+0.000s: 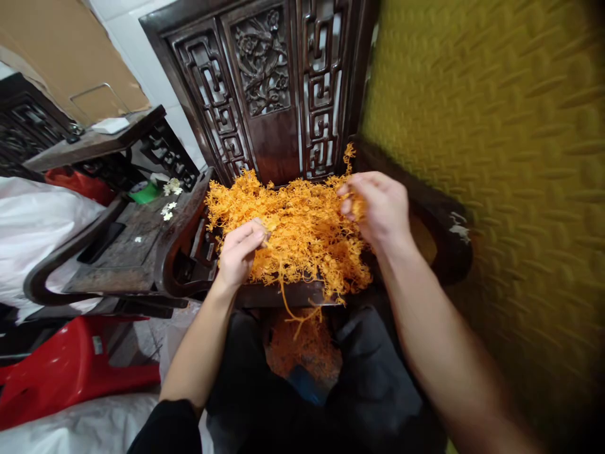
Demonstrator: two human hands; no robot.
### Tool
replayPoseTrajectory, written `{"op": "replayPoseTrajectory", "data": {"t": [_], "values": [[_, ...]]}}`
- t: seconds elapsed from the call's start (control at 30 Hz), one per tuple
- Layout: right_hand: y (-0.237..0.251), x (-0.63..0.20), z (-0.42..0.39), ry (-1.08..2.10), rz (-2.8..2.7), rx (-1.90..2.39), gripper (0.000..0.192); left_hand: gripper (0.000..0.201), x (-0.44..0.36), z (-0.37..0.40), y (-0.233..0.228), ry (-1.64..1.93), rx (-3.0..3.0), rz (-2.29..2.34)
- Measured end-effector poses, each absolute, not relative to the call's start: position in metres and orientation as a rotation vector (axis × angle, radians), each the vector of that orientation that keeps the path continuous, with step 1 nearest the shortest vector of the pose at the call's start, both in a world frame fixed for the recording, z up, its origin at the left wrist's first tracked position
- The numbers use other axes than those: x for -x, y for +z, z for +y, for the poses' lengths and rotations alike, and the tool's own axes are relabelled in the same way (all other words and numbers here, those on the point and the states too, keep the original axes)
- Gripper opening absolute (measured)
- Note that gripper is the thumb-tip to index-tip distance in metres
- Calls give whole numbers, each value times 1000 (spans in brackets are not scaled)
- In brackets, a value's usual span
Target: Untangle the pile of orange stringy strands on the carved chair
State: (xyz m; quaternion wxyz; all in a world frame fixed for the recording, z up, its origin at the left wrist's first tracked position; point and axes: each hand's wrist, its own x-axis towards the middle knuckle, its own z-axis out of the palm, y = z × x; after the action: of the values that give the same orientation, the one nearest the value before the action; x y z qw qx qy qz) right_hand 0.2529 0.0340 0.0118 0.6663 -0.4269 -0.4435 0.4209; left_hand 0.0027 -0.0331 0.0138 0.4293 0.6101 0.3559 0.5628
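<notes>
A large heap of orange, branching sprigs, looking like plastic, covers the seat of a dark carved wooden chair. At the heap's left front, my left hand is closed in a pinch on an orange sprig; a long thin stem dangles below it past the seat edge. My right hand, slightly blurred, is closed over the heap's right side with an orange sprig in its fingers. One tall sprig sticks up beyond that hand. Exact finger contact is partly hidden.
Left of the chair stands a dark wooden side seat bearing green tape and small pale flower-like pieces. A red plastic stool and white sacks lie farther left. A yellow-green textured sheet rises close on the right.
</notes>
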Motion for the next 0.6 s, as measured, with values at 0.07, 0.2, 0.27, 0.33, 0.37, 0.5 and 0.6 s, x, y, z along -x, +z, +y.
{"op": "replayPoseTrajectory", "data": {"t": [0.07,0.2,0.27,0.33,0.37,0.5,0.6], "values": [[14,-242,21,1065,-1246,929,20,31,-7,-31,12,1360,-1484,821],[19,-215,-1,1162,-1686,820,32,31,-14,-31,10,1299,-1502,798],[19,-208,-2,1132,-1758,782,34,31,-15,-31,9,1273,-1518,801],[17,-203,-1,1069,-1759,759,30,31,-16,-31,8,1267,-1528,805],[16,-201,-1,1030,-1754,758,27,31,-17,-31,6,1274,-1527,811],[15,-192,-9,765,-1637,840,23,31,-26,-30,4,1317,-1537,812],[15,-197,-4,644,-1486,896,20,33,-31,-38,10,1344,-1526,719]]}}
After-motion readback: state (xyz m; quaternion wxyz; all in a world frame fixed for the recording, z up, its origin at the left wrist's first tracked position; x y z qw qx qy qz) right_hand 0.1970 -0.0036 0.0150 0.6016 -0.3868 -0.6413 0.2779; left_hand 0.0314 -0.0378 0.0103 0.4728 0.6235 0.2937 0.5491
